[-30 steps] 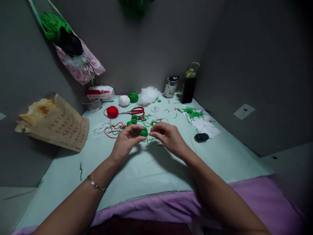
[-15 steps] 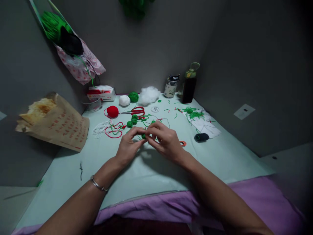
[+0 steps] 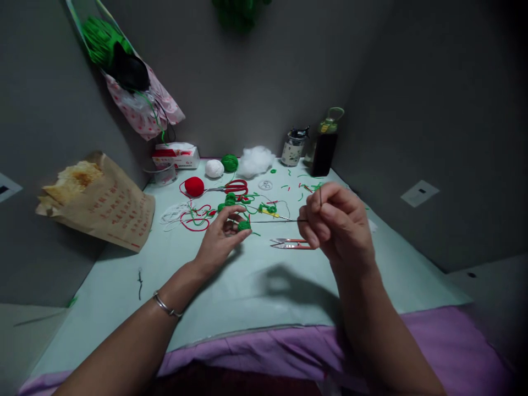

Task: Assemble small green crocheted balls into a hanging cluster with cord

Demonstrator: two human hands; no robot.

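Note:
A small green crocheted piece [image 3: 244, 225] is pinched between the thumb and fingers of my left hand [image 3: 223, 234]. From it a dark thread [image 3: 274, 221] stretches taut to the right. My right hand [image 3: 340, 223], raised above the table, is closed on that thread; a thin dark end sticks up past its fingertips, and I cannot tell if it is a needle. Orange-handled thread snips [image 3: 289, 243] lie just below the thread, partly behind my right hand. A yellow-handled crochet hook [image 3: 270, 213] rests beyond it, near small green crocheted pieces [image 3: 230, 199].
Red-handled scissors [image 3: 237, 187] lie by a red yarn ball [image 3: 194, 186]. Behind are a white yarn ball [image 3: 214, 168], a green yarn ball [image 3: 230, 162] and white stuffing [image 3: 256, 161]. A bottle [image 3: 325, 146] stands back right; a paper bag with bread [image 3: 111, 203] leans at left.
My right hand has moved away from my left, up and to the right, drawing the thread out straight. My left hand keeps the green piece. The snips and hook have come into view.

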